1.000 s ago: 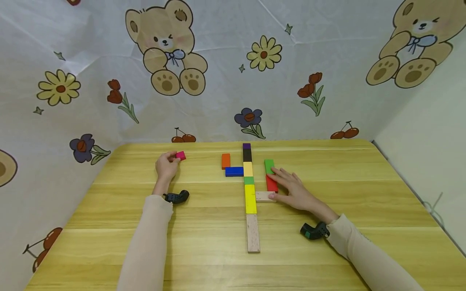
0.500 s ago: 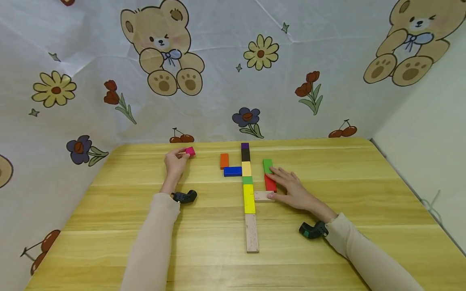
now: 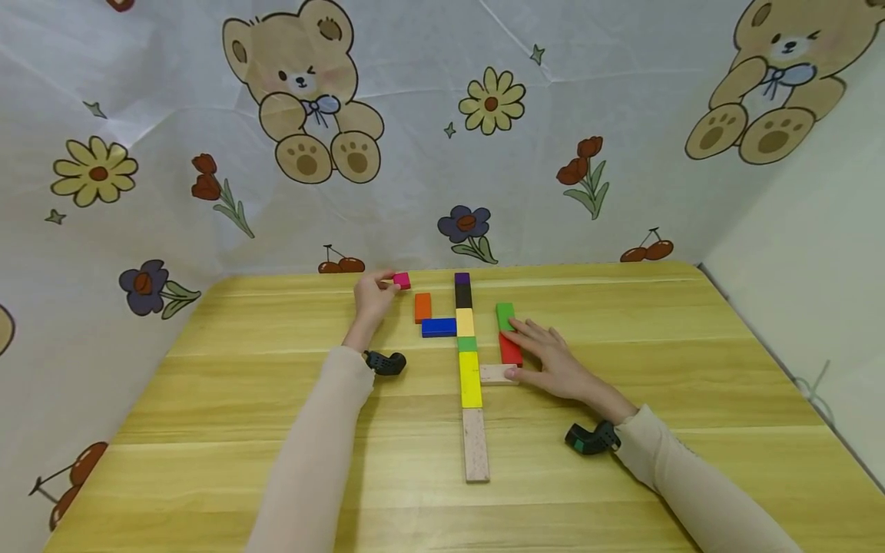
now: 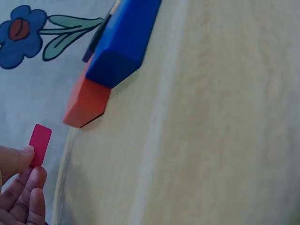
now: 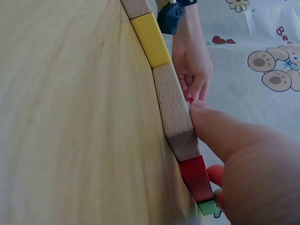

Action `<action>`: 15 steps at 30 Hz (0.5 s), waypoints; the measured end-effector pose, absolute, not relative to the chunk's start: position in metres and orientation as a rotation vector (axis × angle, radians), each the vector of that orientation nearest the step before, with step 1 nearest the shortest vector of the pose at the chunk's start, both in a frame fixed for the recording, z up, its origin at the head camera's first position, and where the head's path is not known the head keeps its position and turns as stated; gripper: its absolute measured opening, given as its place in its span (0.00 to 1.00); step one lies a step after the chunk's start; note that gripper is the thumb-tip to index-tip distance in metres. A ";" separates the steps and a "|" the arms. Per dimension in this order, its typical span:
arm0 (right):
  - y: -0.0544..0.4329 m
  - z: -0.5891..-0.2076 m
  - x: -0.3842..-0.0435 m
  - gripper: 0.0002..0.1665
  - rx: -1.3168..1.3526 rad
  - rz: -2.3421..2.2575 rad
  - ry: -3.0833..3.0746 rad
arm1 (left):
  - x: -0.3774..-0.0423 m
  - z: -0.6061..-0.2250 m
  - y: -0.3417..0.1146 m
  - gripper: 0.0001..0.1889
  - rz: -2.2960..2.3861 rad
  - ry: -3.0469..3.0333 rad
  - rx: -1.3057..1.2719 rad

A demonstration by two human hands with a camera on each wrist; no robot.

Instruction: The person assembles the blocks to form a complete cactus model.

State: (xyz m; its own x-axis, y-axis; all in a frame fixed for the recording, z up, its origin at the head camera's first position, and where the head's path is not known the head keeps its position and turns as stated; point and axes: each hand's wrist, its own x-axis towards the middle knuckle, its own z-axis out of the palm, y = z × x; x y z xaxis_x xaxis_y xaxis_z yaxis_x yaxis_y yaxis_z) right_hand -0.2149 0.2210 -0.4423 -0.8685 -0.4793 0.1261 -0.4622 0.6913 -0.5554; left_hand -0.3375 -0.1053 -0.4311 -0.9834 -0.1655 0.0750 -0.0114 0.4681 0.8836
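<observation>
My left hand [image 3: 371,301] pinches a small pink block [image 3: 402,281] between thumb and fingers near the table's back edge. Just right of it lies an orange block [image 3: 422,308], which meets a blue block [image 3: 439,328]. The blue one joins a straight column of blocks, including a bright yellow block [image 3: 470,379]. On the column's other side, my right hand [image 3: 556,362] rests with fingers spread. Its thumb touches a plain wooden block [image 5: 173,98], and its fingertips lie at the red block [image 3: 510,350] and green block [image 3: 505,311].
Further pieces of the column are a purple block [image 3: 462,278], a black block [image 3: 462,296], a cream block [image 3: 465,322], a small green block [image 3: 467,344] and a long wooden block [image 3: 475,445]. A patterned cloth [image 3: 408,138] hangs behind the wooden table [image 3: 622,499].
My left hand has moved right and slightly farther back with the pink block, closing in on the orange block. My right hand stays at the same blocks.
</observation>
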 end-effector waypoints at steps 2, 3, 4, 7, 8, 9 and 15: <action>0.221 -0.442 -0.214 0.40 -0.802 -0.933 2.868 | -0.337 -0.434 -0.102 0.18 -1.527 -2.574 0.135; 0.220 -0.442 -0.214 0.40 -0.808 -0.940 2.867 | -0.337 -0.435 -0.100 0.18 -1.521 -2.577 0.126; 0.220 -0.442 -0.214 0.40 -0.813 -0.945 2.866 | -0.337 -0.436 -0.100 0.18 -1.508 -2.581 0.118; 0.220 -0.442 -0.214 0.40 -0.818 -0.947 2.863 | -0.336 -0.440 -0.098 0.18 -1.497 -2.589 0.115; 0.219 -0.442 -0.214 0.40 -0.820 -0.949 2.859 | -0.335 -0.441 -0.098 0.18 -1.494 -2.594 0.118; 0.219 -0.442 -0.214 0.40 -0.818 -0.949 2.855 | -0.335 -0.442 -0.098 0.18 -1.500 -2.599 0.122; 0.220 -0.442 -0.215 0.40 -0.798 -0.950 2.852 | -0.336 -0.443 -0.092 0.17 -1.543 -2.616 0.101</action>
